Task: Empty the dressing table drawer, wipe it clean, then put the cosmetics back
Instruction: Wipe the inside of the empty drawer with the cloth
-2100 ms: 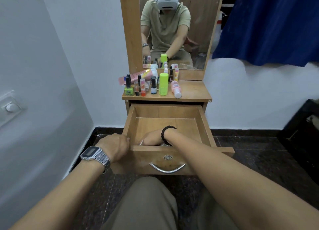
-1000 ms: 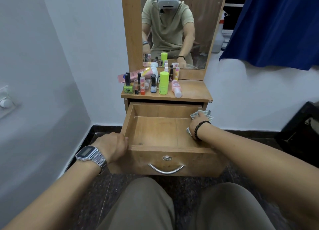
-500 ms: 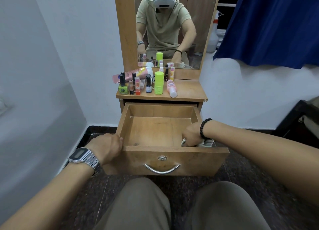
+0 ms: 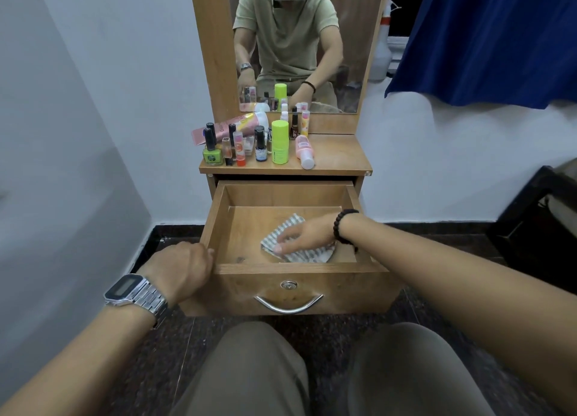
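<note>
Drawer (image 4: 282, 272): pulled out, emptied
Left hand (image 4: 184, 270): our fingers curl over its left front corner
Right hand (image 4: 307, 236): fingers flat, pressing the cloth (image 4: 295, 253) on the floor
Cloth: soft, light; we'd bunch it to grip
Cosmetics (image 4: 279, 145): on the worktop (image 4: 338, 155); small, likely slippery

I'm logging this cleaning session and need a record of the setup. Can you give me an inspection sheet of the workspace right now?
Surface: dressing table top, wooden, bare on its right part.
Job's things: drawer pulled open, holding only a checked cloth; cosmetics crowded on the top's left.
Clutter: nothing seen.
Grippers: left hand grips the drawer's front left corner; right hand presses the cloth with straight fingers.
Cables: nothing seen.
Surroundings: mirror, white walls, blue curtain, dark floor.
</note>
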